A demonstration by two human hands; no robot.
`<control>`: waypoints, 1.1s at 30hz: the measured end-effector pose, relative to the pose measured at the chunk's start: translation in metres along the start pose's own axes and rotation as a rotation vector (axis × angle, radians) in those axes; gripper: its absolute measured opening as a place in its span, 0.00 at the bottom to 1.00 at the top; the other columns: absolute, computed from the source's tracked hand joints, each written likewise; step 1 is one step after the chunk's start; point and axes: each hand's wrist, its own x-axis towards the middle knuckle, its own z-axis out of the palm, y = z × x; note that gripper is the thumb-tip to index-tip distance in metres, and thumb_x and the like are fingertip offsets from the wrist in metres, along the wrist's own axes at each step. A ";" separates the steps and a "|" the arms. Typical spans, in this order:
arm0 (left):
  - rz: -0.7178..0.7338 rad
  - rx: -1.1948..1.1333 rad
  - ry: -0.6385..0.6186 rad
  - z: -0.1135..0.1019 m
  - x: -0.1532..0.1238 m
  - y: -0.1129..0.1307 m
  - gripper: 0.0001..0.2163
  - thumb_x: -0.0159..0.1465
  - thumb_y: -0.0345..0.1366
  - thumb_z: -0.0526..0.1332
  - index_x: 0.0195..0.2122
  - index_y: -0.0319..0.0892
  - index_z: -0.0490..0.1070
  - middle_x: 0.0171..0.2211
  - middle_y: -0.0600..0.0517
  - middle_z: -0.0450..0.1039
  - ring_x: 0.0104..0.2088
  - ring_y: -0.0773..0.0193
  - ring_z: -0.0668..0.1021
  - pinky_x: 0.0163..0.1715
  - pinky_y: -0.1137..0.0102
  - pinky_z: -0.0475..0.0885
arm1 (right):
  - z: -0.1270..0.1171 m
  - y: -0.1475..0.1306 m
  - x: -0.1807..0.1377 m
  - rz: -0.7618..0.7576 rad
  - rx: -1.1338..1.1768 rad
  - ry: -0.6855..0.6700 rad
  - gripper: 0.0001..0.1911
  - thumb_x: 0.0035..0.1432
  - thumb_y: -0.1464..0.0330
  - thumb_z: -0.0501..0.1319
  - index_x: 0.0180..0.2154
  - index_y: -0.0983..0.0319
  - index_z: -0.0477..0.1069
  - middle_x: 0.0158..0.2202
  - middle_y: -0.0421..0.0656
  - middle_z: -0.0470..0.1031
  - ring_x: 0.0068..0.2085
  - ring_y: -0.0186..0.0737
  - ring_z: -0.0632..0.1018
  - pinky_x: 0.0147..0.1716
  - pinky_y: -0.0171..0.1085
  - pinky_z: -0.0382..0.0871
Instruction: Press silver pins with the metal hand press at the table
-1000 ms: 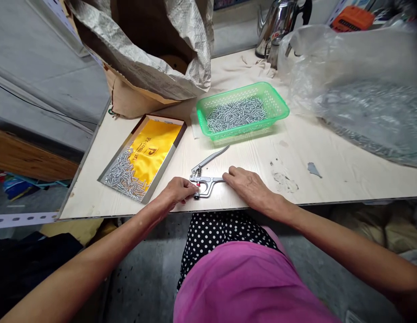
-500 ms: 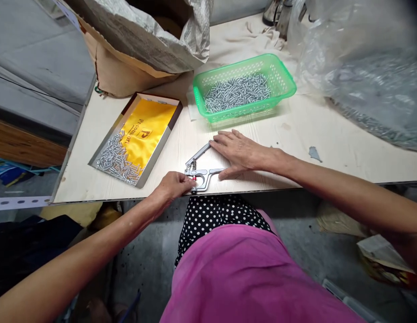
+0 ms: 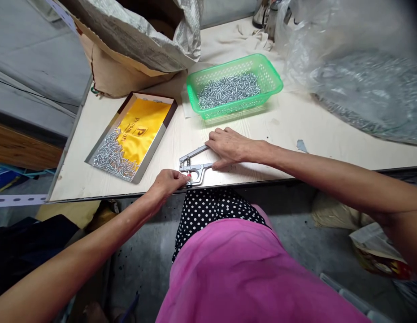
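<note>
Nearest, at the bottom: pink top (image 3: 242, 273), then dotted black cloth (image 3: 208, 208) below the worktop (image 3: 316, 123) edge. Just over that edge lies a grey press tool (image 3: 199, 167), flat on the worktop, nose to the left, a spring and a small red part (image 3: 189, 175) showing there. Left hand (image 3: 168, 183) at the nose, thumb and finger close together beside the red part; cannot tell whether this grip pinches a small piece, the tool or nothing. Right hand (image 3: 230, 147) on the tool's other end, grip loosely around both handle ends: fingers on the far handle, thumb by the near one. Handles well apart, so I judge the squeeze not yet made and this round at its setting-up stage. Any finished item too small to make out. Left of the tool, a shallow tray (image 3: 154, 150) with yellow satin (image 3: 146, 121) and loose metal pieces (image 3: 112, 154) heaped at its near end. Beyond, a green basket (image 3: 235, 107) with many more pieces (image 3: 230, 89); if these are stock, much is left, though done and undone look alike from here. Farther: clear plastic bag (image 3: 373, 89) to the right, large open sack (image 3: 144, 33) to the left, kettle (image 3: 259, 17) partly cut off at the top.
</note>
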 end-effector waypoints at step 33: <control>0.826 0.676 0.156 0.029 0.040 0.048 0.16 0.67 0.48 0.57 0.35 0.40 0.73 0.35 0.48 0.70 0.39 0.57 0.69 0.38 0.65 0.66 | -0.003 -0.016 -0.016 0.114 0.166 -0.086 0.11 0.66 0.67 0.56 0.39 0.68 0.73 0.39 0.50 0.74 0.40 0.43 0.74 0.38 0.37 0.64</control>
